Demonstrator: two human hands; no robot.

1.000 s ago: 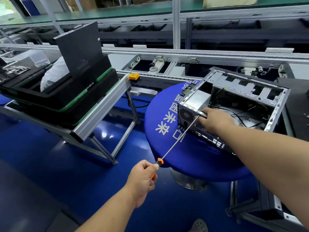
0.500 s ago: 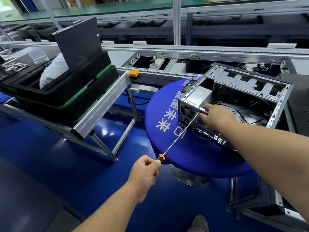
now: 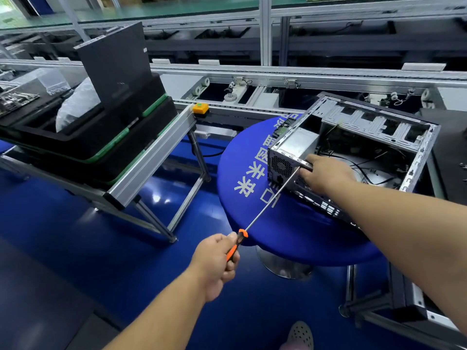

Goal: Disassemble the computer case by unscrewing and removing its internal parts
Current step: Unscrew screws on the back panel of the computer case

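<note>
An open grey metal computer case [image 3: 374, 137] lies on its side, loose black cables showing inside. A silver box-shaped power supply [image 3: 294, 145] sits in its near-left corner. A long orange-handled screwdriver [image 3: 265, 207] slants up to the case's rear panel.

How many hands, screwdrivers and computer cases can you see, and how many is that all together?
Hands: 2, left hand and right hand
Screwdrivers: 1, the screwdriver
Computer cases: 1, the computer case
Total: 4

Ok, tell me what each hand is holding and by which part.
The left hand grips the screwdriver by its orange-and-black handle. The right hand holds the computer case at the top edge of its rear panel, beside the screwdriver tip.
</note>
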